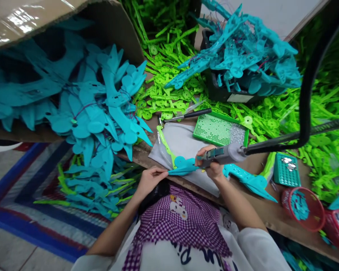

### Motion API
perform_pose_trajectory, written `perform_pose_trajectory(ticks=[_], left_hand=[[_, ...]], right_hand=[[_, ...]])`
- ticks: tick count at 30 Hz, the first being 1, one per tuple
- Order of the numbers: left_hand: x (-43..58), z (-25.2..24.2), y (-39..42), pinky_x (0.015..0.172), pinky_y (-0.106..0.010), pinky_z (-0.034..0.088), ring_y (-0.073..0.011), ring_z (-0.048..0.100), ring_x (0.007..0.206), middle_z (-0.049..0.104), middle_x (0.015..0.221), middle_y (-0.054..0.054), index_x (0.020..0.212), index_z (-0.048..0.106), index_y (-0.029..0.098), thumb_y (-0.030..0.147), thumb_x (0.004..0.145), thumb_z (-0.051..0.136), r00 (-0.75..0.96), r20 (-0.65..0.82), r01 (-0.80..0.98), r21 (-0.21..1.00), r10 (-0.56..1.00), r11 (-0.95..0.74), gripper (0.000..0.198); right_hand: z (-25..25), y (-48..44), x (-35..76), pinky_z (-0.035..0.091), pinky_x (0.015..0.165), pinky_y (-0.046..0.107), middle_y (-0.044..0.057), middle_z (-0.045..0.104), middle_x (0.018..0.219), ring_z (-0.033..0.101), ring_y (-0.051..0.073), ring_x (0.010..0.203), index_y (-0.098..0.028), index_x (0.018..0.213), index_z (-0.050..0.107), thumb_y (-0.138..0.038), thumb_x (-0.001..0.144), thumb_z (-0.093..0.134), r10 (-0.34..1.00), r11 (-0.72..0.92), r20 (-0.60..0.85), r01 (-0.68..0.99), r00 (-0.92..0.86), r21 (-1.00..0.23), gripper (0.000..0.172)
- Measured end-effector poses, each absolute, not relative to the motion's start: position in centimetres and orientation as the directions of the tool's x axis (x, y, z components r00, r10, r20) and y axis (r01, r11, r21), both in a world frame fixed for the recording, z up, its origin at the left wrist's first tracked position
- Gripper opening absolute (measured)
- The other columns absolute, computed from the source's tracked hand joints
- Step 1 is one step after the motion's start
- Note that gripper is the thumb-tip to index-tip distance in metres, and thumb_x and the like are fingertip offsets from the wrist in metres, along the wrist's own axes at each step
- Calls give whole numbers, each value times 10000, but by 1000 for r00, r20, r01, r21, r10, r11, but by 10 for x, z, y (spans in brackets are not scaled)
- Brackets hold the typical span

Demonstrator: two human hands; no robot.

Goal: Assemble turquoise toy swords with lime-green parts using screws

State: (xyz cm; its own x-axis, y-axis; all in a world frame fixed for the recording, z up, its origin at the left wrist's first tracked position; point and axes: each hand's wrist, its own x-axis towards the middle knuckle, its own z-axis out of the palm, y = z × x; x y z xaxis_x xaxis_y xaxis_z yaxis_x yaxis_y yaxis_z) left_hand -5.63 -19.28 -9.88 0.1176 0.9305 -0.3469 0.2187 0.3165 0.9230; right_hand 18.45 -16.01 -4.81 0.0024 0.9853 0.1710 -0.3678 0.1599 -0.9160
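Observation:
A turquoise plastic piece (183, 168) with bright green arms lies along the bench edge in front of me. My left hand (152, 180) pinches its pointed left tip between thumb and fingers. Around a grey power screwdriver (228, 153) my right hand (210, 165) is closed, above the middle of the piece. The screwdriver's bit, and where it meets the plastic, are hidden by that hand. To the right, a turquoise part (252, 182) reaches past my wrist; whether it belongs to the same piece I cannot tell. A grey cloth (180, 136) is spread under the work.
A green perforated tray (196, 131) of small metal screws and a hammer (196, 113) lie behind. Turquoise parts fill a cardboard box (130, 35) and a black bin (217, 92). At right are a small teal tray (288, 177), a red basket (318, 222) and the black cable (306, 94).

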Motion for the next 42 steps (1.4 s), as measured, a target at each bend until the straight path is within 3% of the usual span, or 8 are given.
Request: perform_pose_trajectory(ticks=[4, 18, 24, 26, 29, 32, 35, 42], left_hand=[[-56, -97, -191, 670, -243, 516, -169, 655, 715, 699, 749, -48, 765, 741, 144, 350, 694, 749, 117, -290, 267, 930, 950, 251, 218], [-55, -103, -191, 644, -249, 517, -167, 653, 697, 693, 740, -43, 760, 725, 149, 368, 723, 728, 103, -215, 308, 935, 971, 174, 222], [-67, -82, -209, 671, -262, 536, -152, 649, 713, 663, 833, -40, 847, 700, 165, 371, 811, 653, 78, -125, 481, 874, 989, 72, 214], [-62, -70, -213, 776, -298, 531, -170, 643, 834, 644, 961, -55, 969, 683, 187, 350, 837, 630, 82, 26, 605, 793, 996, -71, 216], [-39, -54, -204, 939, -371, 459, -222, 567, 1061, 600, 1110, -81, 1167, 606, 215, 346, 849, 623, 278, 198, 702, 626, 940, -340, 344], [-7, -49, -179, 970, -421, 407, -272, 502, 1150, 567, 1216, -107, 1294, 514, 209, 393, 827, 645, 548, 118, 679, 514, 828, -523, 519], [17, -53, -151, 923, -401, 405, -261, 540, 1081, 593, 1151, -86, 1252, 543, 208, 401, 806, 663, 694, -23, 639, 480, 720, -601, 500], [27, -61, -131, 868, -341, 394, -226, 561, 1012, 598, 1061, -41, 1155, 596, 234, 361, 755, 679, 732, -115, 624, 508, 671, -593, 428]], right_hand=[[-46, -154, 182, 434, 365, 271, -2, 602, 535, 554, 154, 414, -206, 818, 590, -743, 576, 651, 990, 84, 119, -353, -78, -932, 592], [-39, -148, 174, 412, 330, 250, -27, 540, 441, 519, 141, 358, -197, 715, 575, -722, 565, 677, 988, 143, 157, -389, -4, -910, 556], [-11, -130, 198, 404, 337, 240, -52, 494, 437, 499, 124, 347, -210, 753, 613, -760, 603, 605, 910, 387, 290, -351, 297, -853, 570], [-2, -117, 213, 391, 340, 223, -52, 502, 450, 495, 109, 350, -205, 725, 608, -712, 606, 640, 863, 427, 302, -264, 406, -865, 522], [2, -95, 230, 377, 346, 211, -56, 486, 440, 482, 95, 346, -194, 721, 611, -645, 701, 586, 780, 436, 288, -153, 556, -887, 452], [-6, -71, 237, 386, 372, 216, -58, 482, 433, 482, 91, 357, -188, 705, 615, -577, 734, 576, 751, 428, 329, -41, 573, -903, 392], [-20, -52, 237, 396, 393, 227, -52, 512, 452, 482, 88, 362, -186, 695, 618, -519, 751, 572, 773, 407, 334, -17, 539, -913, 341], [-40, -35, 240, 383, 386, 229, -58, 505, 463, 483, 85, 358, -186, 670, 595, -526, 741, 573, 788, 404, 319, -51, 527, -913, 349]])
